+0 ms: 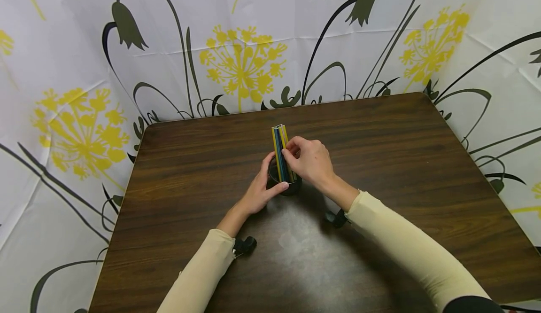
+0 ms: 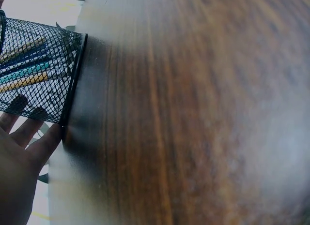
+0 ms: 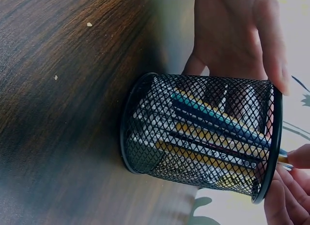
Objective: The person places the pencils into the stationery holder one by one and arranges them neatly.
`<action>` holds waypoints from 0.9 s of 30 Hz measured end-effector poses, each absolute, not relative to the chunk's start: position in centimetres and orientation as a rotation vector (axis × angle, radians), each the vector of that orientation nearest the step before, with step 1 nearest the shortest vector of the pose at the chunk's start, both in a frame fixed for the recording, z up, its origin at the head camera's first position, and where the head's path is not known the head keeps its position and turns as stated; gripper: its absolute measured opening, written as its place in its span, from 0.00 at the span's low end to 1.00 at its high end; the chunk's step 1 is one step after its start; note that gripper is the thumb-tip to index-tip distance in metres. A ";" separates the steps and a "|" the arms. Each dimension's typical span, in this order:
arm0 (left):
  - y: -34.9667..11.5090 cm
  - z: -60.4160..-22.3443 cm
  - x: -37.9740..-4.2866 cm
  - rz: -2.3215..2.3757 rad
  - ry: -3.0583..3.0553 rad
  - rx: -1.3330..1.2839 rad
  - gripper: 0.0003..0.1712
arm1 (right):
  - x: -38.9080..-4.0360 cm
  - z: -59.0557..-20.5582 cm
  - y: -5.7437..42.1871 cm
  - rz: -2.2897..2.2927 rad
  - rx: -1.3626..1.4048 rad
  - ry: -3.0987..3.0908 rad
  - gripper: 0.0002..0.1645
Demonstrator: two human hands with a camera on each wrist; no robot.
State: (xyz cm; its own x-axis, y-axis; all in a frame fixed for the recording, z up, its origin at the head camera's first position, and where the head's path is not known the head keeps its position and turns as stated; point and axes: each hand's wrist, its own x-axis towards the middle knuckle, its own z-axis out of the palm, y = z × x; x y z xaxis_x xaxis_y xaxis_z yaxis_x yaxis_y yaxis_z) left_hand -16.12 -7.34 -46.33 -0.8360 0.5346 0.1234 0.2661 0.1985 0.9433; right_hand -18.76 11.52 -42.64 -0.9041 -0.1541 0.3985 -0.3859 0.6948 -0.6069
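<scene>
A black wire-mesh pencil cup point(image 1: 296, 187) stands on the table, and my left hand point(image 1: 257, 193) grips it from the left, thumb at the near rim. Fingers of that hand point(image 2: 22, 157) lie along the mesh in the left wrist view. My right hand point(image 1: 313, 161) pinches a bundle of slim pencils point(image 1: 277, 146), yellow, blue and dark, rising out of the cup. Through the mesh point(image 3: 203, 133), the right wrist view shows their lower ends above the cup's bottom. Right fingertips point(image 3: 276, 201) are right by the rim there.
The dark wood-grain table point(image 1: 203, 162) reaches back to a white cloth point(image 1: 262, 3) printed with yellow and grey-green flowers. Small pale specks point(image 3: 89, 24) dot the tabletop in the right wrist view. Both wrists wear black cameras point(image 1: 246, 246) over cream sleeves point(image 1: 203, 270).
</scene>
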 end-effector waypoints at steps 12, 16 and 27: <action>-7.4 -46.5 -16.2 1.693 2.240 0.765 0.47 | -18.9 -42.7 11.4 1.002 0.419 -2.626 0.06; -7.5 -46.5 -16.2 1.696 2.222 0.774 0.47 | -18.8 -42.7 11.4 1.004 0.430 -2.627 0.06; -7.6 -46.6 -16.5 1.708 2.177 0.807 0.48 | -19.0 -42.7 11.6 1.095 0.440 -2.600 0.05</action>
State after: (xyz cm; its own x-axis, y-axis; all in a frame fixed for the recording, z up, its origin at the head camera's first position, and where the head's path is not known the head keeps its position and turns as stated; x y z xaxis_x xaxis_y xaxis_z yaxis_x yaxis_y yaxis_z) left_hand -16.55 -7.59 -46.57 -0.8125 0.5677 0.1325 0.2640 0.1556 0.9519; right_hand -19.04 11.60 -42.72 -0.9127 -0.1662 0.3733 -0.3832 0.6655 -0.6405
